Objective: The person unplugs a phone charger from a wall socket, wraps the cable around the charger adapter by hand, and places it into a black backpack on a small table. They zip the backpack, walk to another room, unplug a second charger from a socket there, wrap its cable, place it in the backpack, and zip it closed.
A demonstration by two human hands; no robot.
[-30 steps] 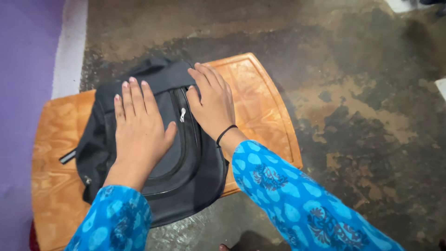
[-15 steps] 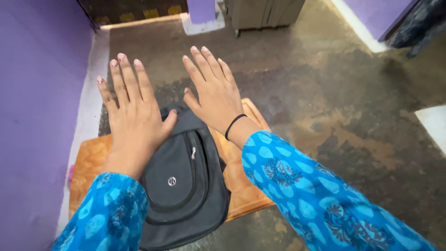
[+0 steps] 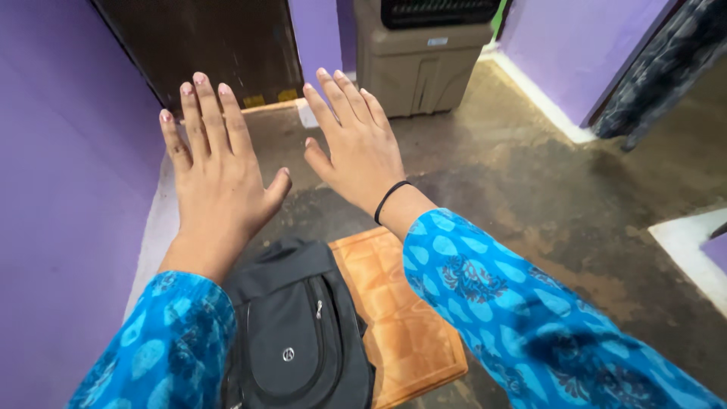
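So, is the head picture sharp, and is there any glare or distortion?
Head view: both hands, left and right, and the black backpack look sharp; soft, even light, no strong glare; the purple wall leans at the edge, a wide-lens effect.

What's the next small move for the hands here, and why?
Probably lower both hands onto the black backpack. The left hand and right hand hover open and empty above the floor, while the backpack lies zipped on the wooden board beneath the forearms.
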